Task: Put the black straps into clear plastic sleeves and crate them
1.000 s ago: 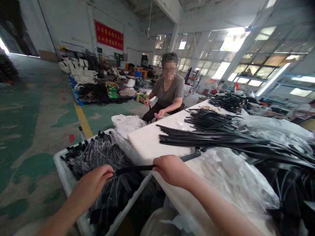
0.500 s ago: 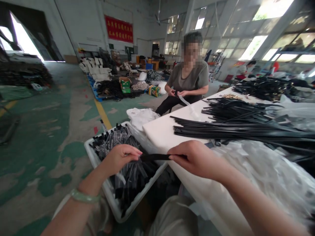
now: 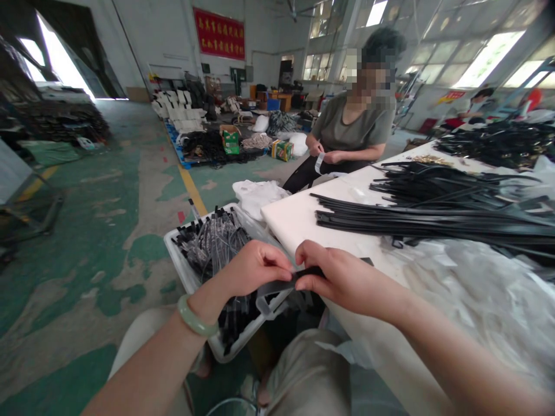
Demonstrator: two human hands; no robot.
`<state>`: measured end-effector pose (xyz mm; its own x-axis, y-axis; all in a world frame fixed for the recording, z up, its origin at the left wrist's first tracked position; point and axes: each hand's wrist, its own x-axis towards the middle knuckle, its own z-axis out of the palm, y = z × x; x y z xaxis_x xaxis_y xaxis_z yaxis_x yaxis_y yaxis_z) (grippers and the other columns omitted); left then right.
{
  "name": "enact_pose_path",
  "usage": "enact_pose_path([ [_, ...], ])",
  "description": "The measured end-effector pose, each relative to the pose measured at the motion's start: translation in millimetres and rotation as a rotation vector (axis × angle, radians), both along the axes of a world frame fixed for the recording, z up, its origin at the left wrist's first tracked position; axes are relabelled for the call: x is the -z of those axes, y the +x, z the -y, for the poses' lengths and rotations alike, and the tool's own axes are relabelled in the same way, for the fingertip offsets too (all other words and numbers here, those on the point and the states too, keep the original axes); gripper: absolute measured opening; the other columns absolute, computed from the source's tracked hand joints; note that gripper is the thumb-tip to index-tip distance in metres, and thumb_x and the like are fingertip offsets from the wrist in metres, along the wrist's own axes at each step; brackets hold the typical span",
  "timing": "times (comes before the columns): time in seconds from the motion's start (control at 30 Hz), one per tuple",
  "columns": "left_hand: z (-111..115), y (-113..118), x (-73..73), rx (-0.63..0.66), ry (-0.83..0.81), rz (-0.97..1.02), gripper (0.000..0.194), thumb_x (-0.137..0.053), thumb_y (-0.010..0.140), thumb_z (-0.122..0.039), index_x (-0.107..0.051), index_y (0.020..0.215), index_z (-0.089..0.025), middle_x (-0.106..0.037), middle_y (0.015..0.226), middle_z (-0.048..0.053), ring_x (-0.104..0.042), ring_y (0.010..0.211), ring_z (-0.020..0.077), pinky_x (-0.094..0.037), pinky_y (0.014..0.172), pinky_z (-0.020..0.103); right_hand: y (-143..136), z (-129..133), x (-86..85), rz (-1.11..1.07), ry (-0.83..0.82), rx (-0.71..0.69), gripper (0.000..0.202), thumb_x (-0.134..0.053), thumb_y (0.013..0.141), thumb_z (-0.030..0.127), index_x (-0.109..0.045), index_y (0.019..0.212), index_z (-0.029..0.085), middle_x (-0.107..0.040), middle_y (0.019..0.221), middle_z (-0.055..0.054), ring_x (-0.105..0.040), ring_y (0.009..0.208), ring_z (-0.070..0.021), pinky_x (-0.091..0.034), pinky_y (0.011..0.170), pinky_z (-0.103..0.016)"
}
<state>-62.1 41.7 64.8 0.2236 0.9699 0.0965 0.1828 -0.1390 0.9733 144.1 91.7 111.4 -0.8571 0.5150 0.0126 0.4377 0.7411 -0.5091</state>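
Observation:
Between my hands, above the corner of the white crate, is a short black strap [image 3: 309,271]. My right hand [image 3: 336,273] is closed round it, and the strap's end sticks out past the knuckles. My left hand [image 3: 255,270] pinches a clear plastic sleeve [image 3: 265,301] at the strap's left end. The sleeve hangs in a loop below my left fingers. How far the strap lies inside the sleeve I cannot tell. Below my left hand the white crate [image 3: 191,276] holds many plastic-covered black straps [image 3: 212,240].
A white-topped table [image 3: 290,216] stands to the right, bearing long black straps [image 3: 403,216] and crumpled clear plastic [image 3: 468,283]. Across its far corner a seated co-worker [image 3: 358,124] handles a pale strip. A white bag [image 3: 260,196] lies behind the crate.
My hands have come together. The left has moved right along the strap, and a plastic sleeve now shows hanging under it. The camera view has shifted slightly; the co-worker's hands have moved.

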Motion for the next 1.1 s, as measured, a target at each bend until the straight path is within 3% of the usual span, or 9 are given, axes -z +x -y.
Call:
enact_pose_path([
  [0.07, 1.2, -11.8, 4.0, -0.085, -0.013, -0.013, 0.01, -0.075, 0.066, -0.025, -0.075, 0.065, -0.015, -0.074, 0.072, 0.006, -0.065, 0.068, 0.0172, -0.049, 0.065, 0.026, 9.4, -7.3, -6.9, 0.06, 0.059, 0.006, 0.022, -0.051, 0.095, 0.037, -0.055, 0.105, 0.018, -0.069, 0.087, -0.006, -0.062, 0.077, -0.0208, -0.038, 0.066, -0.028],
  [0.17, 3.4, -26.1, 8.3, -0.172, 0.0, -0.08, 0.01, -0.075, 0.066, -0.025, -0.074, 0.062, -0.016, -0.076, 0.074, 0.006, -0.067, 0.07, 0.0181, -0.051, 0.068, 0.027, 25.6, -22.1, -19.4, 0.184, 0.131, 0.014, 0.025, -0.044, 0.097, 0.032, -0.061, 0.084, 0.02, -0.067, 0.077, -0.005, -0.059, 0.069, -0.0185, -0.035, 0.063, -0.028],
  [0.3, 4.2, -18.5, 7.0, -0.119, -0.02, -0.098, 0.01, -0.073, 0.069, -0.025, -0.075, 0.066, -0.016, -0.077, 0.076, 0.007, -0.068, 0.072, 0.0193, -0.051, 0.069, 0.028, 25.8, -24.6, -22.5, 0.201, 0.149, 0.026, 0.028, -0.049, 0.094, 0.027, -0.061, 0.071, 0.019, -0.064, 0.068, -0.002, -0.054, 0.061, -0.0153, -0.031, 0.059, -0.027],
  [0.5, 0.4, 6.0, -0.4, 0.045, 0.023, -0.177, 0.014, -0.07, 0.072, -0.027, -0.075, 0.07, -0.014, -0.075, 0.071, 0.006, -0.065, 0.068, 0.018, -0.048, 0.067, 0.027, -5.1, 4.9, -1.9, 0.151, 0.187, -0.017, 0.02, -0.051, 0.094, 0.022, -0.066, 0.083, 0.017, -0.069, 0.08, -0.006, -0.06, 0.074, -0.0183, -0.034, 0.065, -0.028],
  [0.63, 0.8, -12.3, 1.7, -0.089, -0.022, -0.228, 0.012, -0.068, 0.071, -0.025, -0.073, 0.067, -0.014, -0.073, 0.07, 0.006, -0.064, 0.067, 0.0184, -0.047, 0.065, 0.028, 3.6, -4.9, -5.3, 0.255, 0.229, 0.071, 0.026, -0.046, 0.096, 0.029, -0.065, 0.08, 0.019, -0.068, 0.075, -0.005, -0.06, 0.068, -0.0191, -0.032, 0.06, -0.029],
  [0.73, 1.4, -21.1, 1.9, -0.141, -0.046, -0.175, 0.012, -0.068, 0.07, -0.026, -0.071, 0.065, -0.015, -0.073, 0.072, 0.006, -0.065, 0.069, 0.0182, -0.048, 0.067, 0.028, 14.5, -17.4, -14.1, 0.218, 0.158, 0.109, 0.031, -0.046, 0.096, 0.032, -0.063, 0.073, 0.019, -0.065, 0.069, -0.003, -0.057, 0.063, -0.0169, -0.032, 0.058, -0.028],
  [0.9, 1.3, -0.4, -2.1, -0.061, -0.049, -0.089, 0.012, -0.065, 0.075, -0.028, -0.064, 0.072, -0.016, -0.067, 0.072, 0.002, -0.059, 0.067, 0.0155, -0.045, 0.065, 0.027, 5.8, -8.9, -12.3, 0.018, 0.018, 0.096, 0.025, -0.049, 0.092, 0.028, -0.067, 0.077, 0.019, -0.067, 0.07, -0.001, -0.058, 0.064, -0.0155, -0.038, 0.061, -0.026],
  [1.0, -1.0, 6.8, -3.8, 0.022, 0.001, -0.222, 0.018, -0.049, 0.089, -0.03, -0.053, 0.076, -0.019, -0.055, 0.067, -0.003, -0.054, 0.065, 0.0139, -0.042, 0.063, 0.026, -2.4, 1.0, -2.6, -0.056, 0.022, 0.103, 0.027, -0.044, 0.093, 0.026, -0.067, 0.079, 0.018, -0.069, 0.074, -0.003, -0.06, 0.067, -0.0168, -0.041, 0.063, -0.027],
  [1.1, -13.5, -9.0, -10.7, -0.007, 0.181, -0.509, 0.018, -0.039, 0.094, -0.023, -0.045, 0.077, -0.021, -0.049, 0.072, -0.003, -0.05, 0.069, 0.015, -0.04, 0.066, 0.027, -3.5, -0.8, 9.2, -0.155, 0.038, 0.112, 0.025, -0.044, 0.093, 0.024, -0.065, 0.105, 0.017, -0.071, 0.097, -0.007, -0.064, 0.087, -0.0193, -0.046, 0.076, -0.029],
])
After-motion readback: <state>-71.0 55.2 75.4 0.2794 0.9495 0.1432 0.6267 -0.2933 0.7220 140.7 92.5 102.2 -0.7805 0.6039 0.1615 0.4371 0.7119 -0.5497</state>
